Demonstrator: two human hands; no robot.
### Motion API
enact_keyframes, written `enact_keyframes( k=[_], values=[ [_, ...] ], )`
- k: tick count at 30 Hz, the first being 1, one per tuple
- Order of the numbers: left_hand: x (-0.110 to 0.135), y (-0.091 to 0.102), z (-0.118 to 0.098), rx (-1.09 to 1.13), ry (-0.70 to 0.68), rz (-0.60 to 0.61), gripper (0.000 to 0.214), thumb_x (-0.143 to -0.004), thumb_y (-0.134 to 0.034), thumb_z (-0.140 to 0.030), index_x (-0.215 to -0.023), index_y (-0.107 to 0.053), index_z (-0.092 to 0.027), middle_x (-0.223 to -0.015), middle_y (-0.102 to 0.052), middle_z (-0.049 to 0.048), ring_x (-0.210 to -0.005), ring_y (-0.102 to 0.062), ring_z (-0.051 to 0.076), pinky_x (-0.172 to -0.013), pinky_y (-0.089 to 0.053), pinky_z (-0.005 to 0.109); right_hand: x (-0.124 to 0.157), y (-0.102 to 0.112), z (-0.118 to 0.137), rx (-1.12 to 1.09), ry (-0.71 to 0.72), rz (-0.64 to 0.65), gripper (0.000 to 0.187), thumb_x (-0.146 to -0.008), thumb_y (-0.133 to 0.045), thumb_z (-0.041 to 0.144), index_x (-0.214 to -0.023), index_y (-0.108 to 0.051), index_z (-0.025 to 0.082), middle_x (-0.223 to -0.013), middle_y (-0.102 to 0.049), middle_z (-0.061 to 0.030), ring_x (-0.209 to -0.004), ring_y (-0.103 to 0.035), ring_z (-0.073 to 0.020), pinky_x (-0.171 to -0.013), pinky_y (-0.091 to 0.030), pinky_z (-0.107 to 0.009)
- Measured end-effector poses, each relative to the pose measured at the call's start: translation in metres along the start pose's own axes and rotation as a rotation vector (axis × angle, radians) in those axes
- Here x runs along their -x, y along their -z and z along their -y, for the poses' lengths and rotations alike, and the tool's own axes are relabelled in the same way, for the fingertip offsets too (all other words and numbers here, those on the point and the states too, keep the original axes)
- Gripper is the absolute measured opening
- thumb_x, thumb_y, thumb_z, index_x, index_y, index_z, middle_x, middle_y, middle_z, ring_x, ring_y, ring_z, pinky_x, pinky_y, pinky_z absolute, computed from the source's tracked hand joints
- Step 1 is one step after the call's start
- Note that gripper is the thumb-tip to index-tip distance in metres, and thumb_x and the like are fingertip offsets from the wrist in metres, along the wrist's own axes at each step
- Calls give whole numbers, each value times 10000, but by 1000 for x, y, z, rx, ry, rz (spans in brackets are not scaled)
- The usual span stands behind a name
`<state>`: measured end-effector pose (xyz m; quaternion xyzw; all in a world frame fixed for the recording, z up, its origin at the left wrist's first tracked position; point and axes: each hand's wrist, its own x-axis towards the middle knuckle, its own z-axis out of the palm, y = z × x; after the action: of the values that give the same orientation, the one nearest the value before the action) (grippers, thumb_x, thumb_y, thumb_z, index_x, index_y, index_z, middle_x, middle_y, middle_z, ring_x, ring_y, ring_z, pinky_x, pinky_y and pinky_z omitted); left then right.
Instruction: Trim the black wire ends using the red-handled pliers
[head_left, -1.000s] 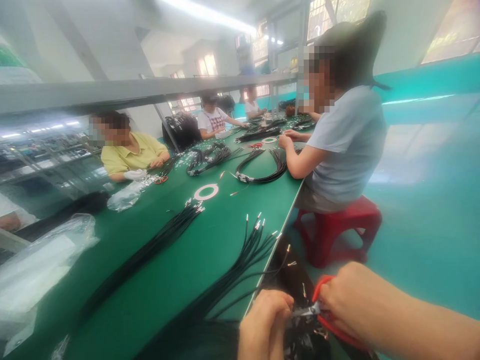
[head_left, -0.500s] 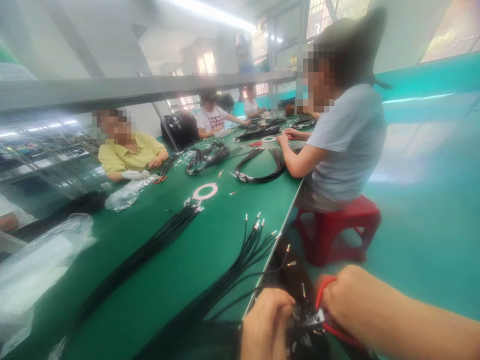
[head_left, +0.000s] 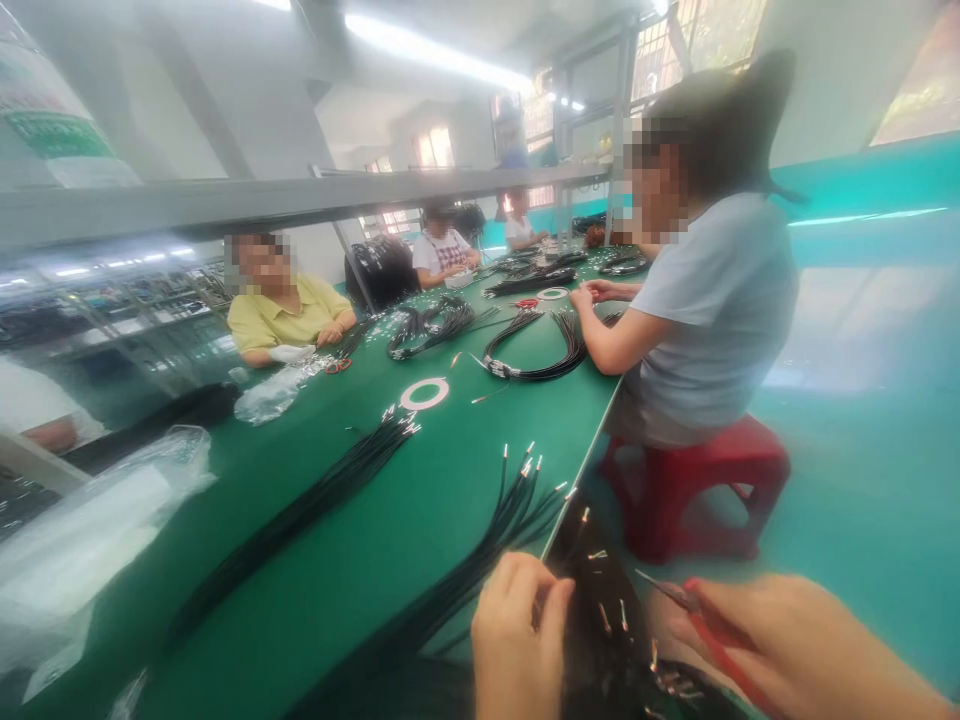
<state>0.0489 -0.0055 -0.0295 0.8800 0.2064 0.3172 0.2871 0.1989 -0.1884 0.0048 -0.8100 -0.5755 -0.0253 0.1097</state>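
My right hand [head_left: 795,630] grips red-handled scissors [head_left: 709,625], their pointed blades aimed left and up. To the left, past the table edge, my left hand [head_left: 517,630] has its fingers curled in toward the thumb; whatever is between them is hidden. Beside it a bundle of black cables [head_left: 457,580] with bare, shiny ends fans across the green table [head_left: 360,560]. Under my hands, below table height, lies a dark heap of cables [head_left: 611,640] with several stripped ends showing. The scissor blades are apart from the left hand.
A second black cable bundle [head_left: 300,520] lies farther left, near a white tape ring [head_left: 424,394]. Plastic bags [head_left: 127,540] cover the left side. A co-worker [head_left: 720,290] sits close on a red stool [head_left: 705,490]; several others sit along the table.
My right hand has drawn the scissors away to the right from my left hand, where the blades were before. My left hand has risen slightly. The view has tilted a little.
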Motion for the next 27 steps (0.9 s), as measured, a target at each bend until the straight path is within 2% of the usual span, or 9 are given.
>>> enact_keyframes(
  k=[3,7,9,14,16,18,20,24,27],
  values=[
    [-12,6,1,-197,20,-19,152,-924,-486,-154,-825,-595,-193,-811,-627,32,-744,-597,211,-698,-448,328,0,-6,-1,-271,-172,12,460,-975,-355,434,-672,-639,235,-604,-720,-16,-501,-646,-171,-493,-376,-259],
    [-36,8,-11,-431,146,193,225,-928,-444,-94,-914,-659,-159,-931,-664,91,-881,-612,283,-790,-468,427,-8,-6,8,-524,-354,77,521,-894,-351,608,-582,-488,214,-563,-621,-6,-508,-501,-152,-510,-365,-243],
    [-46,7,-17,-472,191,239,234,-908,-456,-60,-911,-678,-133,-955,-669,115,-913,-614,310,-805,-473,448,-11,-3,15,-651,-411,73,509,-862,-399,617,-563,-439,208,-552,-561,5,-519,-438,-140,-492,-344,-231],
    [-54,1,-18,-457,223,215,266,-892,-426,-21,-843,-676,-96,-937,-663,152,-914,-607,330,-817,-460,467,-19,5,30,-999,-547,37,476,-793,-523,614,-562,-522,199,-504,-543,10,-511,-460,-144,-490,-374,-226],
    [-52,4,-17,-429,224,197,264,-906,-415,-36,-821,-653,-113,-924,-657,131,-901,-601,293,-823,-454,425,-25,6,36,-1108,-623,-5,442,-749,-578,614,-604,-584,196,-464,-537,24,-458,-451,-133,-473,-372,-228],
    [-49,10,-16,-331,219,171,242,-930,-417,-83,-811,-618,-146,-877,-652,81,-847,-600,229,-788,-454,339,-32,5,43,-1187,-676,-105,415,-720,-613,603,-672,-641,191,-458,-534,37,-418,-439,-122,-456,-373,-233],
    [-43,18,-17,-115,217,124,211,-949,-427,-168,-809,-586,-175,-803,-640,35,-764,-589,182,-713,-439,269,-42,2,52,-1253,-704,-222,422,-708,-627,599,-760,-675,183,-477,-531,45,-402,-447,-123,-440,-379,-244],
    [-26,28,-13,329,240,44,236,-920,-479,-328,-761,-579,-186,-672,-607,7,-645,-550,162,-628,-406,238,-64,0,77,-1396,-685,-366,465,-704,-667,584,-897,-690,161,-549,-564,37,-477,-528,-144,-462,-396,-244],
    [-10,28,-4,476,377,58,252,-853,-601,-408,-753,-641,-180,-666,-632,15,-645,-548,163,-617,-403,228,-76,5,98,-1483,-577,-403,373,-723,-689,545,-794,-699,179,-534,-583,22,-527,-563,-155,-551,-455,-248]
  ],
)
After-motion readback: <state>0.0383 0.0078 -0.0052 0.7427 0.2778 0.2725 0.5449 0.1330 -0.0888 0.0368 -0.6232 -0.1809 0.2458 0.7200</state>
